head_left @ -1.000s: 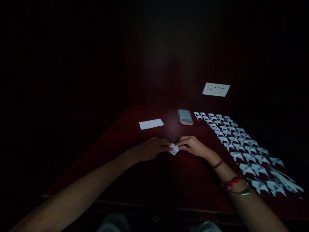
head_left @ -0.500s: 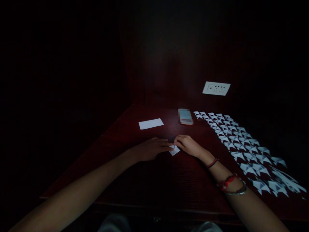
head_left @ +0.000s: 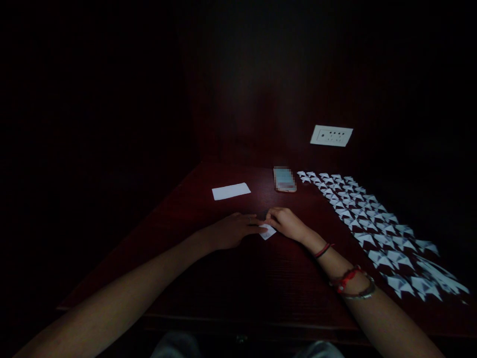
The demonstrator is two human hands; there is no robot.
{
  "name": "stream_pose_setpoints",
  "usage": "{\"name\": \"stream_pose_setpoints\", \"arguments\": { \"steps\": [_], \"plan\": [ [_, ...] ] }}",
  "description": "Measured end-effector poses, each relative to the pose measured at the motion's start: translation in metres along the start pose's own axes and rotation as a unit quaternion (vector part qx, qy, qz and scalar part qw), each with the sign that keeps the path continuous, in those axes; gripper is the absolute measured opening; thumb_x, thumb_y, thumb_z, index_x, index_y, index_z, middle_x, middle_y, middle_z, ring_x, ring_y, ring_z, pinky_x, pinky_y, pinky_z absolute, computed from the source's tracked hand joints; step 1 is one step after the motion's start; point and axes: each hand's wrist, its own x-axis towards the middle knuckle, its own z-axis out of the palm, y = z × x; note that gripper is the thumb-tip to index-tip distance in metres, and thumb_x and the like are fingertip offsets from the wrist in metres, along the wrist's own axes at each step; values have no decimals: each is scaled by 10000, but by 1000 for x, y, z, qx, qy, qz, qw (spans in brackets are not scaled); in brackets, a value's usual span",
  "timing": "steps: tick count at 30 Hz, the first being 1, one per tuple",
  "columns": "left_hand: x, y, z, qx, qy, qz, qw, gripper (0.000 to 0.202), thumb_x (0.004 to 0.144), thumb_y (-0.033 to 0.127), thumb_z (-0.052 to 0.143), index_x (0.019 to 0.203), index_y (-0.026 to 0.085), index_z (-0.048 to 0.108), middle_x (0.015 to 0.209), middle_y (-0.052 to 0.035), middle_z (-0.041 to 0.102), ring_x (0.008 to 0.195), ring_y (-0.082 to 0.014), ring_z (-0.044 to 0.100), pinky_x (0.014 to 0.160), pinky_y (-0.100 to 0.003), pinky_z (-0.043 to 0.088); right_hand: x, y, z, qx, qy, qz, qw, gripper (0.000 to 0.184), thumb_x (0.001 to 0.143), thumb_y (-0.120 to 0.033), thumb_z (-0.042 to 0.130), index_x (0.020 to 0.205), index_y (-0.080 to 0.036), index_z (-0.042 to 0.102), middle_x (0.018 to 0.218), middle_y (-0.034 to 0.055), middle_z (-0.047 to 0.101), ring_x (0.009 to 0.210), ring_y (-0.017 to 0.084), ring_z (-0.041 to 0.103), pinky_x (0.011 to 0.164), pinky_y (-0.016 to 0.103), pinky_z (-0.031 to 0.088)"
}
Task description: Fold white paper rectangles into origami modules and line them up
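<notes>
A small folded white piece of paper (head_left: 268,232) lies on the dark red table in front of me, partly covered by fingers. My left hand (head_left: 236,230) is laid over its left side, fingers stretched out and a ring on one of them. At the paper's upper edge, the curled fingers of my right hand (head_left: 283,222) are closed, with their tips on the paper and touching the left fingertips. Dim light hides the fine creases. Beyond the hands rests a flat white paper strip (head_left: 231,191).
A phone (head_left: 284,179) with a blurred screen lies at the back. Rows of several folded white paper figures (head_left: 372,219) cover the right side, with loose paper strips (head_left: 441,276) near them. A white socket plate (head_left: 331,135) is on the back wall.
The right fingers have shifted very slightly left along the paper's top edge. The whole view has drifted a little; the left hand stays flat on the paper.
</notes>
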Motion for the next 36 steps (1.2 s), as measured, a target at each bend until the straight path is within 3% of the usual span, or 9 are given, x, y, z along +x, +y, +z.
{"name": "stream_pose_setpoints", "arguments": {
  "steps": [8,11,16,25,36],
  "plan": [
    [-2,3,-2,-15,2,-8,1000,694,662,-54,380,1224,340,279,1306,42,267,1188,-181,235,914,-337,252,-2,0,-4,62,25,40,997,103,753,-232,497,751,-141,545,683,14,560,614,90,499,570,192,377],
    [-3,3,-2,-17,17,-9,1000,687,647,-60,370,1210,331,317,1284,19,285,1148,-179,291,902,-325,266,-9,-1,-17,85,16,2,996,135,757,-227,496,836,-150,574,739,19,563,660,93,510,604,198,396],
    [-2,1,-1,-15,20,-7,1000,697,632,-63,364,1196,347,338,1202,1,346,1082,-165,344,875,-306,294,-17,-5,-29,44,-53,-96,993,205,782,-173,450,899,-187,618,848,36,565,767,104,525,697,221,405],
    [-3,0,-6,-12,23,21,999,657,666,-62,365,1201,318,340,1241,12,342,1143,-158,282,915,-321,248,-18,-15,-28,-42,-93,-106,989,268,765,-101,421,945,-182,602,960,36,584,869,134,534,775,254,408],
    [-6,-7,-5,-22,10,9,1000,676,656,-78,376,1201,320,331,1268,43,345,1171,-169,277,907,-350,259,-19,-16,-28,-41,-94,-122,987,309,764,-104,417,1001,-219,578,994,16,582,887,122,539,771,242,417]
  ]
}}
